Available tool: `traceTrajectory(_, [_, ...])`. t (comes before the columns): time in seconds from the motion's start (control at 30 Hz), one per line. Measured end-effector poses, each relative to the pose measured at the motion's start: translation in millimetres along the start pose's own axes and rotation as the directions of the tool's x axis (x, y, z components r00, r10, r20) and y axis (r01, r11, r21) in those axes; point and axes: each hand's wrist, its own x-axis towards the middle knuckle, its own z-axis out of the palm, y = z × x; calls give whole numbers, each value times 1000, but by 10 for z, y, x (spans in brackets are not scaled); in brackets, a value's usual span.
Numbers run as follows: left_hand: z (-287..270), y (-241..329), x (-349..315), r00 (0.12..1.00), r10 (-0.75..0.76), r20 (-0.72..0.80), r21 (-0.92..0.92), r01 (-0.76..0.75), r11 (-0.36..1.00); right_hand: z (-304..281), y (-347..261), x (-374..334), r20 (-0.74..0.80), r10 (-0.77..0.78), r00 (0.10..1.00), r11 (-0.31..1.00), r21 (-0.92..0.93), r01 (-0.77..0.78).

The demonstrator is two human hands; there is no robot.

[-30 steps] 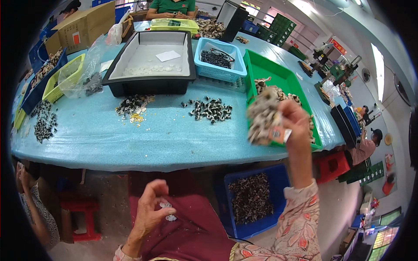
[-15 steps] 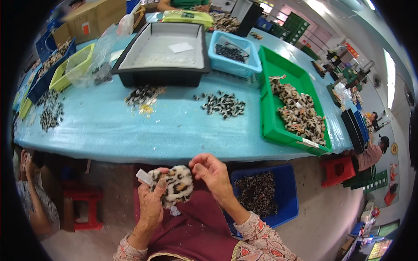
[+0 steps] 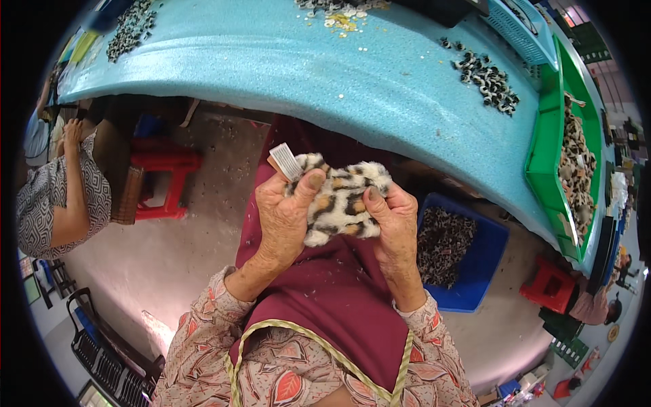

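A flat, fluffy leopard-print plush piece (image 3: 342,202), cream with black and tan spots, is stretched between my two hands above my maroon apron (image 3: 319,278). My left hand (image 3: 285,210) pinches its left side, thumb on top. A white fabric label (image 3: 287,161) sticks up from that side beside my fingers. On the piece's right edge, my right hand (image 3: 395,224) grips with the thumb pressed on the fur and the fingers behind. Whatever lies under the piece is hidden.
Ahead stands a blue-covered table (image 3: 305,74) with small black-and-white pieces (image 3: 486,80) in piles. A green tray (image 3: 542,166) of plush pieces sits at right. Below are a blue bin (image 3: 483,275) and red stools (image 3: 166,180). A seated person (image 3: 68,197) is at left.
My right hand, free before, has closed on the right side of the plush piece. The view has tilted down, so the table sits higher in the picture.
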Motion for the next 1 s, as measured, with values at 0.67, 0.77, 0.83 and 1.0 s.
traceTrajectory(0.67, [-431, -151, -106, 976, -201, 82, -248, 215, 945, -62, 264, 29, 168, 193, 967, 978, -106, -177])
traceTrajectory(0.77, [-488, -163, -131, 1000, -21, 7, 136, 20, 991, -3, 239, -8, 127, 215, 968, 976, -50, -210])
traceTrajectory(0.83, [-482, -91, -144, 949, 314, -27, 441, -271, 856, 11, 223, -18, 100, 215, 972, 977, -32, -213])
traceTrajectory(1.0, [-490, 8, -357, 748, 384, 542, 655, -662, 365, 80, 266, -60, 37, 220, 975, 974, 45, -222])
